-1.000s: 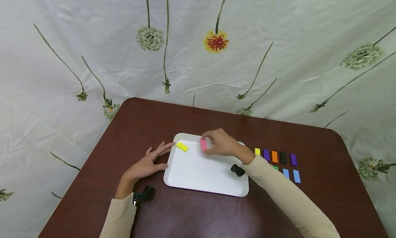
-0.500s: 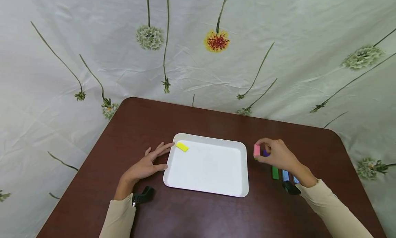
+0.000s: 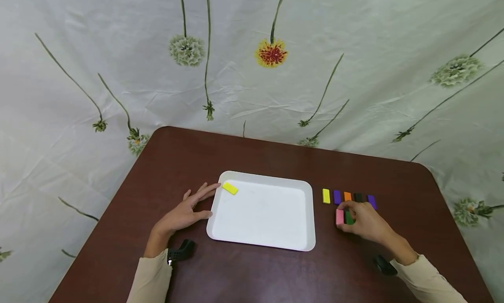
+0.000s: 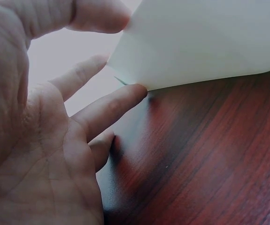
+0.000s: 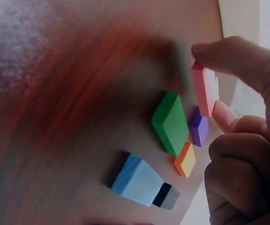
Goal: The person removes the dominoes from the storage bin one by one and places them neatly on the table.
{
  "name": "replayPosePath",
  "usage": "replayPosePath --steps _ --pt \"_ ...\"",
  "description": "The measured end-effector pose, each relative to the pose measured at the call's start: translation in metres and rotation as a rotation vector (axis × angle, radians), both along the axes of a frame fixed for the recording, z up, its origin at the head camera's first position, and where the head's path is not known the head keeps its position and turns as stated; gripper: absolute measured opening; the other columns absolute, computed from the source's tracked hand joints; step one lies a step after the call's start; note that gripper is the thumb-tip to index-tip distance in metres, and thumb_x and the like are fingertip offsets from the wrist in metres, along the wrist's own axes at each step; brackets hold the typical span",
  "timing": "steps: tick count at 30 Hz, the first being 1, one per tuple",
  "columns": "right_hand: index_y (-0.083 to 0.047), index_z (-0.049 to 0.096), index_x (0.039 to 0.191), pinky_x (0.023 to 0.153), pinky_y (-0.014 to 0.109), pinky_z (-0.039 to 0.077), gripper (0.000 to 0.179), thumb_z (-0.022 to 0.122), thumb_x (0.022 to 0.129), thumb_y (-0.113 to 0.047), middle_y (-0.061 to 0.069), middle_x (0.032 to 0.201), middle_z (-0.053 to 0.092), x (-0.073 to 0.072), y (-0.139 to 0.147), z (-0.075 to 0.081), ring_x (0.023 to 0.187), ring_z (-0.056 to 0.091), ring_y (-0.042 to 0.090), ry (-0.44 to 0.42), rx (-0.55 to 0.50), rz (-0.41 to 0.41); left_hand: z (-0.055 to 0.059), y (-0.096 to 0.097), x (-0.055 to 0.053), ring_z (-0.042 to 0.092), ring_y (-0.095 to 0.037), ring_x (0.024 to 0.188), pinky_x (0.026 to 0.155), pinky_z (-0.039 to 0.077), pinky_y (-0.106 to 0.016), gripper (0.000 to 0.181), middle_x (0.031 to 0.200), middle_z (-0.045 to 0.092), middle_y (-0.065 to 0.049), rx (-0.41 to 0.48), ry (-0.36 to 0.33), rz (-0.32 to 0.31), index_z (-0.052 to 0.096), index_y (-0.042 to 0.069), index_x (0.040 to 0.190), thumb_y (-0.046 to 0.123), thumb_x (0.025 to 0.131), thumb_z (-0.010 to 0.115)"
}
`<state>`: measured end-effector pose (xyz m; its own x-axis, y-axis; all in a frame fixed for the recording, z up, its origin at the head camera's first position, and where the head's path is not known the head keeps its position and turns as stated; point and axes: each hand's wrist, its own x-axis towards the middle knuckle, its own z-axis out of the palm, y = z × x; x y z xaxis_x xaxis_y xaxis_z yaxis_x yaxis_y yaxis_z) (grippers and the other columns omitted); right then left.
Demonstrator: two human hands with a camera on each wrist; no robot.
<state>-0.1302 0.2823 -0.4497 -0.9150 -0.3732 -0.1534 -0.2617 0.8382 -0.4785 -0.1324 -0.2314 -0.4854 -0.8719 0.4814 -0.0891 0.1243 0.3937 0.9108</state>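
Observation:
A pink block (image 3: 340, 217) is pinched between the thumb and forefinger of my right hand (image 3: 367, 222), right of the tray. Close beside it, a green block (image 3: 349, 218) lies on the table; the right wrist view also shows this green block (image 5: 171, 123) near the pink block (image 5: 205, 89). My left hand (image 3: 187, 213) has its fingers spread, with fingertips touching the left rim of the white tray (image 3: 260, 246). In the left wrist view, those fingers (image 4: 111, 111) meet the tray's outer wall (image 4: 200, 47). One yellow block (image 3: 230, 188) lies inside the tray at its far left corner.
Behind the right hand runs a row with a yellow block (image 3: 326, 196), a purple block (image 3: 337, 197), an orange block (image 3: 347, 196), a black block (image 3: 358, 197) and another purple block (image 3: 372, 202). A light blue block (image 5: 138, 180) shows in the right wrist view. A flowered cloth (image 3: 236, 75) hangs behind the table.
My right hand has carried the pink block out of the tray, to the right, then toward me beside the green block. The left hand stays at the tray's left rim.

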Motion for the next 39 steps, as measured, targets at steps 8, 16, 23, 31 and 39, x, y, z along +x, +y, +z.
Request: replayPosePath --steps 8,16,23,31,39 --pt "-0.001 0.069 0.111 0.049 0.018 0.022 0.044 0.088 0.076 -0.02 -0.013 0.054 0.025 -0.002 0.002 -0.003 0.05 0.026 -0.001 -0.015 0.006 0.0 0.0 0.001 0.0 0.0 -0.044 0.154 0.112 -0.015 -0.07 0.074 0.155 0.044 -0.019 0.004 0.008 -0.001 0.032 0.017 0.158 0.017 0.093 0.07" --pt "0.0 0.068 0.113 0.049 0.019 0.02 0.048 0.088 0.076 -0.023 -0.013 0.056 0.022 -0.003 0.0 -0.004 0.051 0.022 0.0 -0.013 0.008 0.007 0.0 0.001 0.0 0.0 -0.044 0.154 0.113 -0.015 -0.07 0.076 0.155 0.044 -0.019 0.005 0.003 0.003 0.032 0.017 0.158 0.017 0.092 0.071" --pt "0.001 0.069 0.115 0.05 0.019 0.022 0.049 0.089 0.076 -0.022 -0.014 0.058 0.02 -0.006 -0.004 0.001 0.054 0.019 -0.001 0.027 -0.017 0.03 0.0 0.001 0.0 0.0 -0.044 0.154 0.113 -0.015 -0.07 0.075 0.155 0.044 -0.019 0.004 0.004 0.003 0.032 0.018 0.158 0.015 0.093 0.07" --pt "-0.007 0.073 0.107 0.057 0.019 0.034 0.028 0.082 0.084 -0.02 -0.015 0.061 0.024 -0.033 -0.047 0.019 0.056 0.022 -0.003 0.023 -0.241 0.185 0.0 0.0 0.001 0.0 -0.047 0.153 0.111 -0.015 -0.072 0.074 0.154 0.044 -0.021 -0.004 0.015 0.005 0.033 0.015 0.157 0.015 0.093 0.07" --pt "-0.004 0.071 0.113 0.059 0.021 0.033 0.027 0.078 0.087 -0.006 -0.006 0.067 0.029 -0.065 -0.136 0.03 0.062 0.029 0.006 -0.218 -0.424 0.36 -0.001 0.001 -0.001 0.0 -0.044 0.154 0.113 -0.016 -0.07 0.075 0.154 0.045 -0.019 -0.003 -0.002 0.01 0.033 0.019 0.157 0.016 0.092 0.071"
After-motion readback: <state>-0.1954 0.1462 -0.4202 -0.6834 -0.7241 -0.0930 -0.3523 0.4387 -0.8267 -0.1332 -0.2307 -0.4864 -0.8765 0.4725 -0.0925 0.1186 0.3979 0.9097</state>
